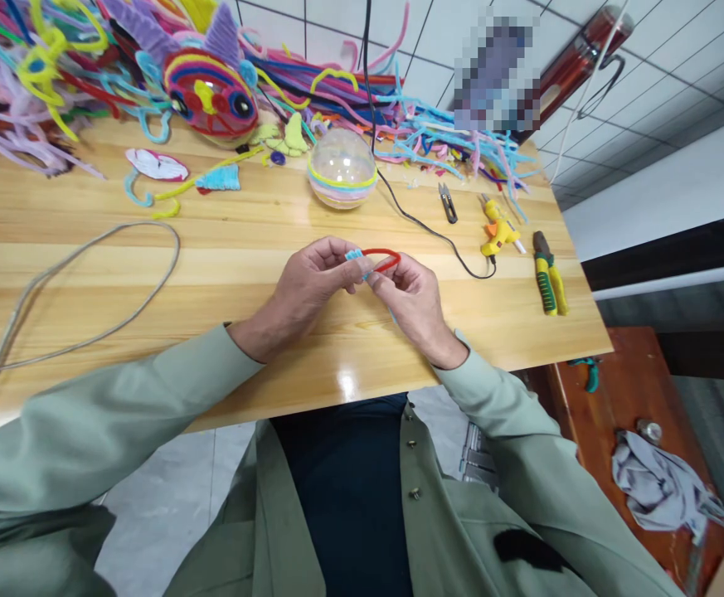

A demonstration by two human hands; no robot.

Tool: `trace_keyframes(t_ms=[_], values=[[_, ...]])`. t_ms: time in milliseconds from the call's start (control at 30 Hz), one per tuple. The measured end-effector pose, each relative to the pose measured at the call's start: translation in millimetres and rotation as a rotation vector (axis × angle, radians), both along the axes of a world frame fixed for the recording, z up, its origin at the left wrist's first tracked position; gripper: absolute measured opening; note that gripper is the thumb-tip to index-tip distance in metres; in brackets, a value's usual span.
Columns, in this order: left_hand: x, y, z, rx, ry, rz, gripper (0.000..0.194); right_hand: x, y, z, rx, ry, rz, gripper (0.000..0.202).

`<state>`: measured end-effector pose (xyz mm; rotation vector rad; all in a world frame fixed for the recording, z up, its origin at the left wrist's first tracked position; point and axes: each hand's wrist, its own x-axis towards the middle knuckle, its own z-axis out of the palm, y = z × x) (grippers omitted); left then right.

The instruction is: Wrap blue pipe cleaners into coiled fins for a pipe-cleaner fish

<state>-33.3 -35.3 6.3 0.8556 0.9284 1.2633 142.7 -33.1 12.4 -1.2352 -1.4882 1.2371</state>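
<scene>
Above the wooden table (243,373), my left hand (315,282) pinches a small blue piece made of pipe cleaners (354,254). A red pipe cleaner (381,251) arches from that piece over to my right hand (412,303), whose thumb and fingers are closed on it. The fingertips of both hands nearly meet and hide part of the work. A bit of blue shows under my right hand. Beyond my hands stands a clear plastic ball (342,166) ringed with yellow, blue and pink pipe cleaners.
Small snips (447,204), a yellow glue gun (499,230) with a cord, and pliers (548,274) lie at right. A colourful pipe-cleaner fish (212,95) and heaped pipe cleaners (312,79) line the back. A grey cable (97,240) loops at left.
</scene>
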Motion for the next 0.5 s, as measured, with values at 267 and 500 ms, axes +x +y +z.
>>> trace_keyframes(t_ms=[267, 500], values=[[-5.1, -2.0, 3.0, 0.02, 0.03, -0.015, 0.036, 1.3, -0.1, -0.5, 0.038, -0.055, 0.007, 0.039], [-5.3, -1.6, 5.2, 0.041, 0.029, -0.039, 0.041, 2.9, 1.1, -2.3, 0.037, -0.04, 0.007, 0.036]])
